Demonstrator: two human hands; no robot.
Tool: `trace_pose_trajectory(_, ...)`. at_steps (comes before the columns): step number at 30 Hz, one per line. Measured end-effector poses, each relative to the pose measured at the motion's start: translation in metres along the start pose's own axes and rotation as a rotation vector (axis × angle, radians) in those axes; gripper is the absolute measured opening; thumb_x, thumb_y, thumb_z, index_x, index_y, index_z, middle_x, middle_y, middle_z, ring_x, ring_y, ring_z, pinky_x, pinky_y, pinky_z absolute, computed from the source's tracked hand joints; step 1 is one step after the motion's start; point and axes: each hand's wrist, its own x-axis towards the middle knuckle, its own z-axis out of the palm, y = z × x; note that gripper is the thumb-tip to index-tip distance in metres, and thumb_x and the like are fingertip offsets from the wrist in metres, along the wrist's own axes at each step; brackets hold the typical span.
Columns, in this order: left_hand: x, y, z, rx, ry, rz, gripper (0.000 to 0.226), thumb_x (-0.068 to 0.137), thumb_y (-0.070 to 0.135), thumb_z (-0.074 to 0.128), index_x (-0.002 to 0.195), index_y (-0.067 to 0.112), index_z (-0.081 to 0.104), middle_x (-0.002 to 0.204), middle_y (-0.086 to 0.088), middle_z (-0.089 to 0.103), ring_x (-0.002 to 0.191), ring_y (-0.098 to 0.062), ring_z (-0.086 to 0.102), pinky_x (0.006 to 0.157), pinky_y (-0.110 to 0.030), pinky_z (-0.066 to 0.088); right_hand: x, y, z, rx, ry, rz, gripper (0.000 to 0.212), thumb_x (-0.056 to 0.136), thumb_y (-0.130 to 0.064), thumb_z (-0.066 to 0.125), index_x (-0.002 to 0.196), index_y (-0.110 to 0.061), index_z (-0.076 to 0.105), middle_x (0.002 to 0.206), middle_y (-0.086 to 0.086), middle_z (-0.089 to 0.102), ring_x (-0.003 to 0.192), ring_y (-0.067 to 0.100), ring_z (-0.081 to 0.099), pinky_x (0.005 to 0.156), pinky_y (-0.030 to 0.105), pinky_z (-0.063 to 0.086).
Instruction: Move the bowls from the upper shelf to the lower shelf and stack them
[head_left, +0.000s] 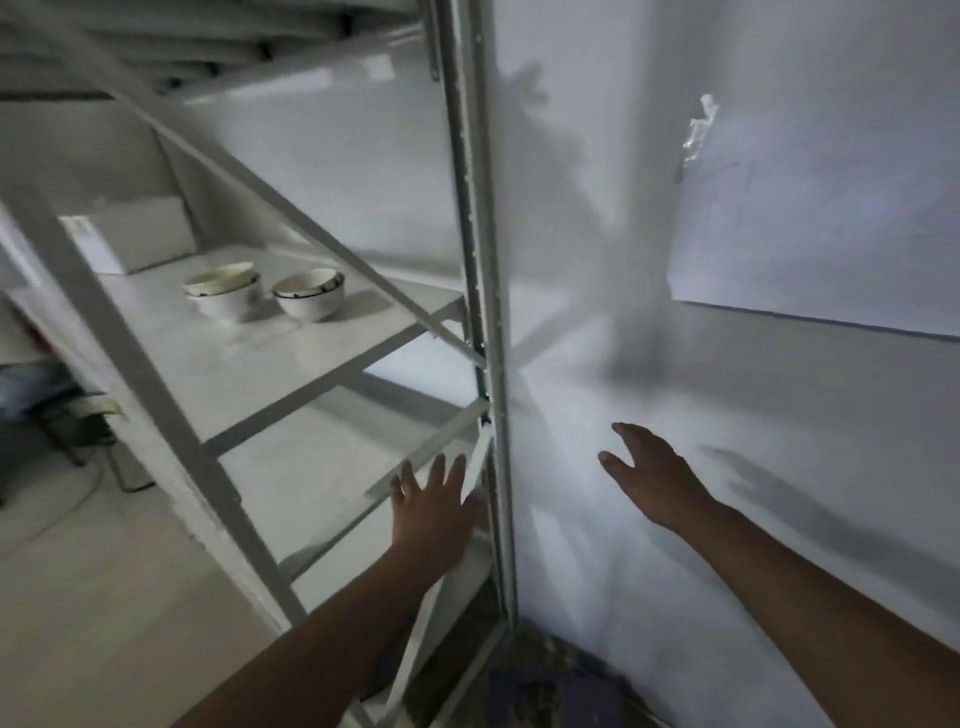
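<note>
Two groups of white bowls with dark rims stand side by side on a white shelf board (270, 358) of a metal rack. The left one (224, 293) looks like two bowls stacked; the right bowl (310, 294) stands alone. Below that board lies a lower shelf (322, 467) with nothing visible on it. My left hand (434, 512) is held out flat with straight fingers in front of the lower shelf, holding nothing. To the right of the rack's upright post (480, 312), my right hand (649, 473) hovers with spread fingers before the white wall, also holding nothing.
A white box (135, 234) stands at the back of the bowls' shelf. Diagonal braces (291, 208) cross the rack's front. A sheet of paper (810, 218) is taped to the wall on the right. Dark furniture and cables sit on the floor at the left.
</note>
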Motion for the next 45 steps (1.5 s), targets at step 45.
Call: trace_pose_trajectory(45, -0.309, -0.536, -0.039, -0.257, 0.137, -1.051, 0.076, 0.095, 0.066, 0.021, 0.156, 0.026, 0.002, 0.165, -0.006, -0.003, 0.151, -0.034, -0.005, 0.122, -0.047, 0.006, -0.136, -0.568, 0.340, 0.007, -0.563, -0.918, 0.054, 0.100, -0.043, 0.045, 0.152, -0.033, 0.033, 0.164, -0.008, 0.019, 0.152, 0.010, 0.013, 0.121, 0.035, 0.019)
